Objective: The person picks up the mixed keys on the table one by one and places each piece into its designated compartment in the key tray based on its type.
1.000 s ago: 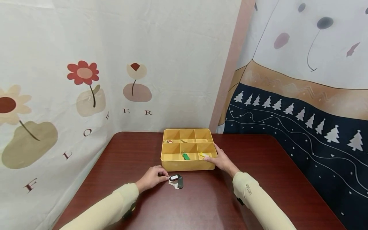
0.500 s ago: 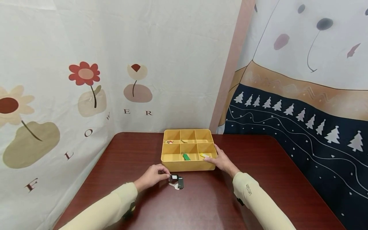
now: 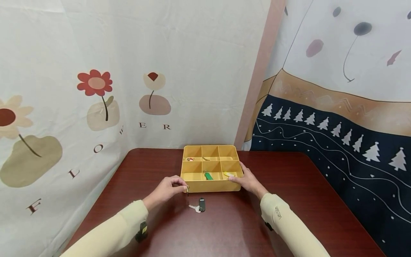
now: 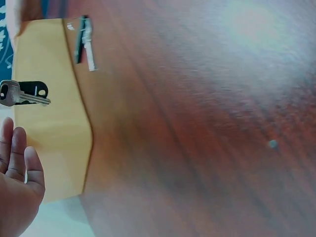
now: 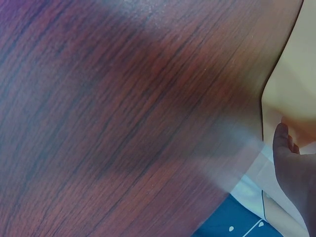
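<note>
Between thumb and index finger my left hand (image 3: 167, 189) pinches a key with a black key tag (image 4: 32, 93). It hangs right at the front left corner of the yellow compartment box (image 3: 212, 186). The other fingers of the hand show slightly bent in the left wrist view. My right hand (image 3: 248, 180) grips the box's front right corner, thumb over the front rim and fingers along the right side. In front of the box, a second black key tag (image 3: 202, 205) lies on the table with its silver key (image 3: 195, 208).
Inside the box, a green key tag (image 3: 208, 176) lies in the front middle compartment and a yellow key tag (image 3: 229, 174) in the front right one. A small red and white item (image 3: 190, 159) sits at the back left. Behind the brown table (image 3: 154, 164) hangs a printed cloth (image 3: 199, 71).
My left hand has lifted one key with its black tag off the table, up and slightly left to the box's front corner. The right hand has stayed on the box.
</note>
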{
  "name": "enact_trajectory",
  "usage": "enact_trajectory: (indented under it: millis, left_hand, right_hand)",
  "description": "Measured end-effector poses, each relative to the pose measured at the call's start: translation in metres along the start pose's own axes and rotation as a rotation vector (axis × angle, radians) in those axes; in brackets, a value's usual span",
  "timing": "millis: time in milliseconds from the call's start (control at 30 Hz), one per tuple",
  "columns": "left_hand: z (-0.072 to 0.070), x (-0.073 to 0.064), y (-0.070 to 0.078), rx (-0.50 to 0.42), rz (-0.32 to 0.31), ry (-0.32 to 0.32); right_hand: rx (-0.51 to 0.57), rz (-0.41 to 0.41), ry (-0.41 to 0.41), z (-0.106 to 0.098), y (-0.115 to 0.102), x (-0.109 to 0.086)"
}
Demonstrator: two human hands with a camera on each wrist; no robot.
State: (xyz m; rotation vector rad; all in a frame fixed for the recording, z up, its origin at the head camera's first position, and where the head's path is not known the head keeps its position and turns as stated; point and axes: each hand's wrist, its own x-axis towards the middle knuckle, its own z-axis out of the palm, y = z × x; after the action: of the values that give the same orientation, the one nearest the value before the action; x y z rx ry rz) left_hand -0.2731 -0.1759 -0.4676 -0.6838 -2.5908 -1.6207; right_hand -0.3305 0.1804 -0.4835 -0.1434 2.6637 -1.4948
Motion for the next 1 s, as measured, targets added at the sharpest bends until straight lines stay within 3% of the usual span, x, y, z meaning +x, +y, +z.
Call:
enact_trajectory:
  millis: [133, 267, 367, 500, 833, 1000]
  left_hand:
    - [-0.007, 0.002, 0.022, -0.004, 0.002, 0.033]
    - [-0.011, 0.01, 0.031, 0.005, 0.001, 0.071]
    - [-0.013, 0.021, 0.02, -0.012, 0.005, 0.096]
    - [-0.015, 0.032, 0.022, -0.035, 0.027, 0.115]
    - [-0.012, 0.056, 0.021, 0.014, -0.075, 0.177]
    - [-0.01, 0.067, 0.016, 0.003, -0.078, 0.202]
  right_hand:
    - [-0.004, 0.006, -0.005, 0.0, 0.001, 0.0]
    - [-0.016, 0.011, -0.011, -0.001, 0.001, -0.002]
    - [-0.022, 0.015, -0.009, -0.001, 0.001, -0.002]
    - [-0.022, 0.006, -0.004, -0.001, 0.0, -0.003]
    - [0.002, 0.003, -0.006, 0.0, 0.0, -0.002]
    - [0.01, -0.031, -0.005, -0.001, -0.001, -0.002]
